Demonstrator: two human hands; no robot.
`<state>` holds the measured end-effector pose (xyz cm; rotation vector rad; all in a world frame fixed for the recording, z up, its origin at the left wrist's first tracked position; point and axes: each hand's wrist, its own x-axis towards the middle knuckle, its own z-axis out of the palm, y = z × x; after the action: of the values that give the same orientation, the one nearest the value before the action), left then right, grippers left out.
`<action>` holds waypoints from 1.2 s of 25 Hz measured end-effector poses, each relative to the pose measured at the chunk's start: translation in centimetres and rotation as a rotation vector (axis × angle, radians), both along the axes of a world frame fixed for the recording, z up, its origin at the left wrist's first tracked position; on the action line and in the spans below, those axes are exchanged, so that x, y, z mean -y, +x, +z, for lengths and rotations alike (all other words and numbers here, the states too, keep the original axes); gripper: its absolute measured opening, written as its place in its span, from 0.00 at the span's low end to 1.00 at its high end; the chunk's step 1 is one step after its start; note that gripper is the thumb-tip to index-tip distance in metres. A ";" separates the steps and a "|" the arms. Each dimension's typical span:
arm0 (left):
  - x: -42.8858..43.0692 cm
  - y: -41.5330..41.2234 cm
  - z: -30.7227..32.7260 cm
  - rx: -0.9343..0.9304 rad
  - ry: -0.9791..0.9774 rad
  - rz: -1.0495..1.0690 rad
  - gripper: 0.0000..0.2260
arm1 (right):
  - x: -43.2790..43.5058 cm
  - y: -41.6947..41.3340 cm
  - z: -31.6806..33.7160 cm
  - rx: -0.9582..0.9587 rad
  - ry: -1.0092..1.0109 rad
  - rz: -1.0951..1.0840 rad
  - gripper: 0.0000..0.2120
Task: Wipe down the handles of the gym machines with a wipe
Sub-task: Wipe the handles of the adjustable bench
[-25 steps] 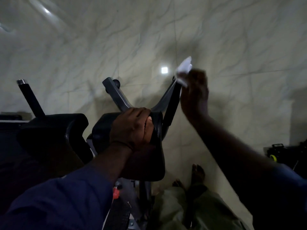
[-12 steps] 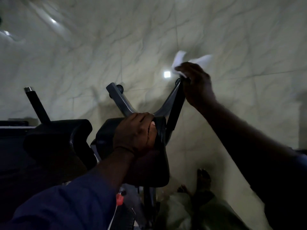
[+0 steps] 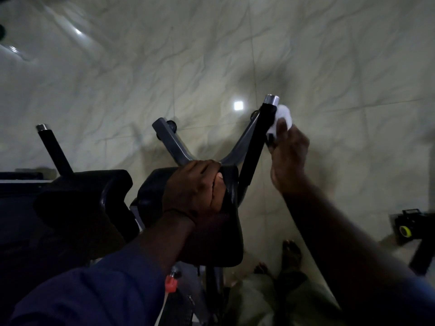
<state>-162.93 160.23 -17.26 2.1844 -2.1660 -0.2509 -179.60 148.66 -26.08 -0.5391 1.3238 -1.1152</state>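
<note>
A black machine handle (image 3: 257, 137) with a chrome end cap rises at an angle right of centre. My right hand (image 3: 288, 158) presses a white wipe (image 3: 281, 118) against the handle's upper right side, just below the cap. My left hand (image 3: 195, 184) grips the top edge of a dark padded rest (image 3: 211, 231) at the handle's base. A second black handle (image 3: 53, 149) with a chrome cap stands at the far left, untouched.
A grey V-shaped frame (image 3: 171, 142) lies behind the pad. Another dark pad (image 3: 89, 198) sits to the left. A red knob (image 3: 170, 284) shows below. My feet (image 3: 290, 252) stand on pale marble floor tiles. Black equipment with a yellow part (image 3: 406, 229) is at the right.
My right hand with the wipe has slid from the handle's top end down onto its upper right side, uncovering the chrome cap. My left hand stays on the pad.
</note>
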 end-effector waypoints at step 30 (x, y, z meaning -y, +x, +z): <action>-0.2 -0.2 -0.1 0.008 0.016 0.021 0.16 | -5.7 -2.0 -3.0 0.430 0.173 0.216 0.10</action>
<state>-163.13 160.39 -17.33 2.2195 -2.1510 -0.2594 -181.57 154.41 -29.11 -0.2847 0.9498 -0.8681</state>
